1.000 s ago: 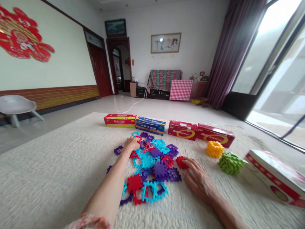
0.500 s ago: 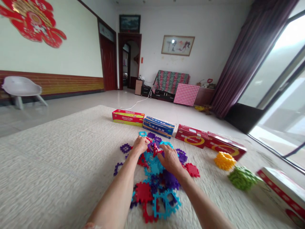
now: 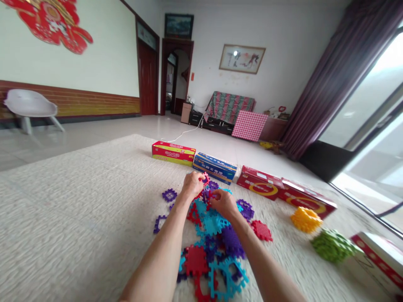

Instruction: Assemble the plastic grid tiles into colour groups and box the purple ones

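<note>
A loose heap of red, purple and light-blue notched plastic building tiles lies on the carpet in front of me. My left hand [image 3: 192,184] is over the far end of the heap, its thumb and fingers closed on a red building tile [image 3: 206,179] that is lifted on edge. My right hand [image 3: 224,203] is close by, fingers pinched at another red building tile [image 3: 209,199], partly hidden by the fingertips. Below the hands lie a light-blue tile [image 3: 211,225], a purple tile [image 3: 233,242] and a solid red tile [image 3: 195,260].
Behind the heap stand a red-and-yellow box [image 3: 174,153], a blue box [image 3: 214,168] and two dark red boxes [image 3: 260,184]. To the right are stacked yellow tiles [image 3: 306,220], green tiles [image 3: 334,246] and a white-and-red box [image 3: 378,260]. A white chair [image 3: 31,104] stands far left.
My left hand has closed on a red tile and raised it. My right hand's fingers have drawn together at a red tile. The view has shifted slightly.
</note>
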The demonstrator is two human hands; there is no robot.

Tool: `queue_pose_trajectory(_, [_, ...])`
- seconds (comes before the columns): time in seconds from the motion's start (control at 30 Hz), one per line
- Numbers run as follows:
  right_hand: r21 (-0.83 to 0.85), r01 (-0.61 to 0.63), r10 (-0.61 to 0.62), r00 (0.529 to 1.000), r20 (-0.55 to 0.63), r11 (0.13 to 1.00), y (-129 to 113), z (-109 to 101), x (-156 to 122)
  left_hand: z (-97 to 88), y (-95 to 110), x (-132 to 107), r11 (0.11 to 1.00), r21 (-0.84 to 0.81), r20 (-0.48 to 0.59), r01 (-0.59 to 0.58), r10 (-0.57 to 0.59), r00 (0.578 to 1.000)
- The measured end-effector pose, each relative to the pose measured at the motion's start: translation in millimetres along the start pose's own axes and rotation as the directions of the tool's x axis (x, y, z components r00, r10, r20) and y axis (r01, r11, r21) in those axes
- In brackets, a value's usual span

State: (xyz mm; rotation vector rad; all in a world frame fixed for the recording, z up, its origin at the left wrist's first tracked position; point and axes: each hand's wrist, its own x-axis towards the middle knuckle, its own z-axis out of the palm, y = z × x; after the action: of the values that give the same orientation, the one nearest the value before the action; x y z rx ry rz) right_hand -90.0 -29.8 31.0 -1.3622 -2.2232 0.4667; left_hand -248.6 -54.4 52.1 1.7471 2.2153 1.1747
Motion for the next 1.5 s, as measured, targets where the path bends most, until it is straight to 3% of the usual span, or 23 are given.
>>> queue_pose_trajectory(0.13, [0.137, 0.045, -0.023, 0.988, -0.153, 0.99, -3.6, -16.6, -5.6, -18.5, 11.1, -0.4, 0.994, -0.094, -0.088, -0.05, 0.042, 0.995])
queue_pose_trajectory(0.23, [0.313, -0.023, 0.109, 0.959, -0.261, 0.949, 1.5, -32.6, -16.1, -27.7, 27.6, -6.6, 0.963, -0.261, -0.08, -0.063, 0.044, 0.996])
queue_pose_trajectory(0.33, [0.665, -0.155, 0.313, 0.942, -0.124, 0.731, 9.3, -45.4, -32.3, -23.8, 46.7, -20.6, 0.875, -0.484, 0.065, -0.036, 0.076, 0.995])
queue_pose_trajectory(0.4, [0.777, -0.205, 0.347, 0.938, -0.019, 0.595, 11.7, -50.9, -45.9, -15.2, 56.8, -33.3, 0.82, -0.573, 0.168, -0.005, 0.123, 0.978])
queue_pose_trajectory(0.57, [0.931, -0.155, 0.283, 0.957, 0.058, 0.331, 3.1, -56.1, -83.7, 5.1, 64.6, -66.6, 0.847, -0.531, 0.283, -0.012, 0.19, 0.94])
queue_pose_trajectory(0.7, [0.96, -0.145, 0.332, 0.942, 0.06, 0.238, -8.2, -55.6, -113.4, 5.4, 62.9, -89.6, 0.876, -0.478, 0.291, -0.057, 0.219, 0.931])
queue_pose_trajectory(0.77, [0.962, -0.138, 0.338, 0.94, 0.053, 0.235, -11.9, -53.0, -126.3, 2.8, 63.8, -99.9, 0.9, -0.43, 0.291, -0.076, 0.218, 0.931])
queue_pose_trajectory(0.9, [0.943, -0.112, 0.376, 0.927, -0.015, 0.312, -12.4, -41.9, -141.0, 4.6, 67.0, -115.5, 0.923, -0.376, 0.263, -0.079, 0.188, 0.947])
queue_pose_trajectory(1.03, [0.94, -0.085, 0.457, 0.886, -0.08, 0.331, -6.6, -31.9, -137.5, 13.6, 67.0, -122.3, 0.907, -0.422, 0.228, -0.012, 0.119, 0.966])
queue_pose_trajectory(1.2, [0.949, -0.049, 0.538, 0.833, -0.133, 0.311, -2.5, -34.6, -127.5, 14.3, 61.8, -124.9, 0.891, -0.447, 0.122, -0.074, 0.143, 0.982])
queue_pose_trajectory(1.37, [0.96, -0.079, 0.475, 0.878, -0.06, 0.267, -11.9, -35.1, -128.1, 10.9, 57.1, -123.2, 0.906, -0.422, 0.003, -0.006, 0.008, 1.0])
queue_pose_trajectory(1.5, [0.961, -0.114, 0.425, 0.905, -0.004, 0.253, -19.4, -27.5, -129.6, 20.2, 56.7, -120.8, 0.848, -0.529, -0.036, 0.041, -0.07, 0.997])
